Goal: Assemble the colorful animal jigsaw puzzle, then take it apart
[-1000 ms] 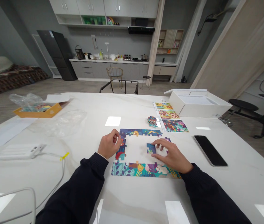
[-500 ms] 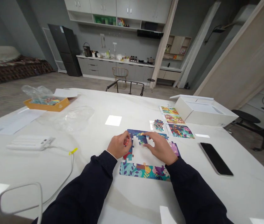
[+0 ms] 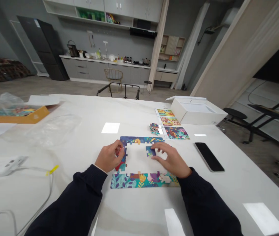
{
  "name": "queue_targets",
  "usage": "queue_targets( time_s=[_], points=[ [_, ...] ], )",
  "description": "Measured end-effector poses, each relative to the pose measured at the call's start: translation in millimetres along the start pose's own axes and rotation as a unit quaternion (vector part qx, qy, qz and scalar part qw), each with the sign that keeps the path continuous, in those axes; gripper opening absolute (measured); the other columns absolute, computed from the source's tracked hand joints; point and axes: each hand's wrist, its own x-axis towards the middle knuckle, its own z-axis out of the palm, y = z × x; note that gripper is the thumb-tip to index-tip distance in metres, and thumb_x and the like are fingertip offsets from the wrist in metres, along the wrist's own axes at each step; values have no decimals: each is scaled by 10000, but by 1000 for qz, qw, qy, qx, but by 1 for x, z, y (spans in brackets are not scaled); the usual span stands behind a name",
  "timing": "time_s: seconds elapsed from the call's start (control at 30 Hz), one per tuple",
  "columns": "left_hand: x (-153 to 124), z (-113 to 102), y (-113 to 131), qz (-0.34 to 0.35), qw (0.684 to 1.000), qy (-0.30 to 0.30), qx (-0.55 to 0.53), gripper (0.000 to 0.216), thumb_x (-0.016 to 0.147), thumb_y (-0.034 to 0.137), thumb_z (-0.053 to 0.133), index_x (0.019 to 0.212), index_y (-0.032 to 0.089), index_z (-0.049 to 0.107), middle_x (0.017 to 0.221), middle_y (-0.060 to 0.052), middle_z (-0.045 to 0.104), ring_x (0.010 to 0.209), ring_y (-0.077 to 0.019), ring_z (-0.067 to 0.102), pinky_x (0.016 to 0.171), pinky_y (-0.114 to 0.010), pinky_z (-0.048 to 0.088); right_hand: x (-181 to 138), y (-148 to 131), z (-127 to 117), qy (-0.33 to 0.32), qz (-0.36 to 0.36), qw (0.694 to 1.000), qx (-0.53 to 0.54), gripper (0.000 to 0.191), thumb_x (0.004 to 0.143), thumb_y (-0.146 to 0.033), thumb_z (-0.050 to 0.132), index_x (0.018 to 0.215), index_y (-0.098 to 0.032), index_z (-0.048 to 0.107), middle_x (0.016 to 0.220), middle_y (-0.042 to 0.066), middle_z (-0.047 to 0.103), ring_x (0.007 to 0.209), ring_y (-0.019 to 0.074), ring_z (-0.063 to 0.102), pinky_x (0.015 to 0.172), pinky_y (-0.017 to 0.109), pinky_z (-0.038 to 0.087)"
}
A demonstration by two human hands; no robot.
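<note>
A partly assembled jigsaw puzzle (image 3: 141,181) lies on the white table, its border pieces around a bare middle. My right hand (image 3: 172,159) pinches a blue puzzle piece (image 3: 150,151) between thumb and fingers, inside the border toward the right side. That hand covers much of the puzzle's right edge. My left hand (image 3: 110,156) is closed at the left border, with a small reddish puzzle piece (image 3: 120,150) showing between its fingers; most of that piece is hidden. Beyond the border sits a small pile of loose puzzle pieces (image 3: 154,128).
Picture sheets (image 3: 176,133) lie beside an open white box (image 3: 198,111). A phone (image 3: 208,157) is at the right. On the left are a power bank (image 3: 3,166) with its cable, a clear plastic bag (image 3: 55,129) and a yellow box (image 3: 28,116) of pieces.
My right hand has carried the blue piece rightward across the bare middle, away from the top left corner. My left hand stays closed at the left border. The camera view has turned right.
</note>
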Motion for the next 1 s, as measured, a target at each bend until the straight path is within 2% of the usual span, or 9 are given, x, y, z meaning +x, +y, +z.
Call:
queue_targets(
  time_s=[0.07, 0.13, 0.2, 0.27, 0.4, 0.6, 0.77, 1.0],
  points=[
    [0, 1, -1, 4, 1000, -2, 3, 63, 935, 227, 559, 893, 223, 513, 599, 79, 484, 506, -112, 517, 550, -224, 407, 1, 36, -21, 51, 33, 998, -20, 239, 929, -336, 690, 1155, -260, 676, 1201, 81, 711, 878, 227, 656, 779, 398, 568],
    [0, 3, -2, 9, 1000, -7, 6, 67, 940, 233, 562, 897, 225, 511, 601, 80, 487, 503, -109, 515, 535, -220, 394, -1, 73, -35, 75, 67, 993, -56, 223, 914, -346, 690, 1114, -248, 693, 1207, 90, 712, 827, 224, 642, 736, 399, 557],
    [0, 3, -2, 12, 1000, -13, 8, 69, 943, 235, 564, 900, 226, 510, 597, 82, 489, 500, -107, 515, 521, -217, 381, -5, 103, -38, 83, 93, 990, -68, 208, 907, -352, 680, 1081, -239, 700, 1169, 88, 723, 803, 222, 637, 709, 396, 551],
    [0, 3, -3, 15, 1000, -12, 13, 72, 942, 237, 568, 898, 226, 512, 594, 82, 493, 496, -105, 514, 513, -213, 373, -11, 119, -33, 74, 106, 989, -71, 203, 896, -355, 680, 1060, -238, 706, 1135, 80, 731, 789, 219, 633, 709, 397, 551],
    [2, 1, -3, 2, 999, 25, 31, 83, 931, 238, 590, 885, 223, 522, 581, 83, 494, 470, -97, 488, 505, -208, 363, -17, 123, -25, 70, 109, 989, -72, 220, 889, -341, 676, 1084, -245, 704, 1143, 72, 726, 812, 223, 648, 714, 399, 562],
    [2, -1, -2, -48, 994, 95, 23, 95, 924, 223, 590, 877, 221, 508, 575, 86, 496, 421, -84, 415, 496, -213, 354, -18, 125, -26, 86, 106, 988, -69, 230, 873, -310, 667, 1088, -235, 700, 1162, 86, 719, 833, 234, 681, 705, 402, 597],
    [3, -1, -1, -58, 993, 102, 14, 79, 924, 231, 590, 892, 218, 519, 594, 78, 512, 429, -84, 417, 498, -214, 357, -18, 128, -25, 84, 106, 988, -77, 277, 883, -349, 656, 1127, -224, 697, 1177, 107, 718, 828, 240, 696, 675, 402, 616],
    [3, -2, 2, -57, 995, 85, 21, 74, 931, 225, 571, 883, 219, 515, 575, 82, 499, 430, -86, 422, 501, -215, 364, -19, 129, -24, 98, 106, 986, -86, 387, 885, -437, 689, 1210, -227, 683, 1111, 110, 733, 865, 270, 695, 741, 459, 619]
  ],
)
